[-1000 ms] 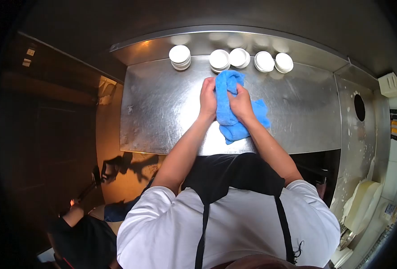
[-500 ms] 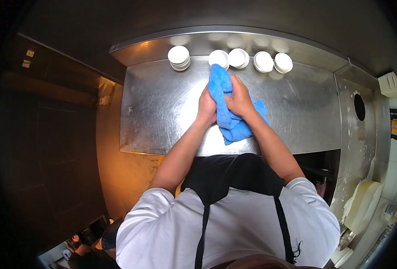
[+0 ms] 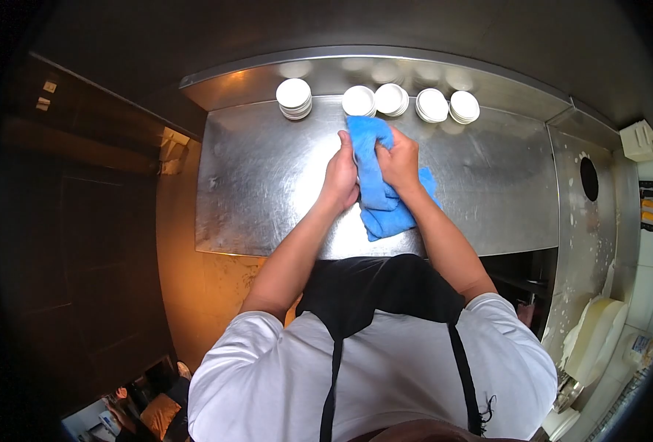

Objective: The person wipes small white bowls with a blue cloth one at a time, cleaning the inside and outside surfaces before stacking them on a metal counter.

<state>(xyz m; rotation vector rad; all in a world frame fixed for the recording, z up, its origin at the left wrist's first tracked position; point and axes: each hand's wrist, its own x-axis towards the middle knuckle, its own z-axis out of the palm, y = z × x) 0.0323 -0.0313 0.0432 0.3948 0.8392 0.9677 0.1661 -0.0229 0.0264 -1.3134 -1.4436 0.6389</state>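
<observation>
Generally, from the left: the metal table (image 3: 245,184) gives me lateral room between its left edge and my left hand (image 3: 341,174); the far-left dish stack (image 3: 294,96) limits that room at the back. The left grip is partly curled against the cloth's side, thumb raised; whether it pinches anything, I cannot tell. The blue cloth (image 3: 371,166) lies between both hands, its lower folds near the front edge. I judge it light, soft and non-slip; take hold at a thick fold. Two dish stacks (image 3: 392,99) stand just behind; I rate them breakable. My right hand (image 3: 401,158) pinches bunched cloth. Rightward, the table offers lateral room, with two more stacks (image 3: 432,105) behind.
</observation>
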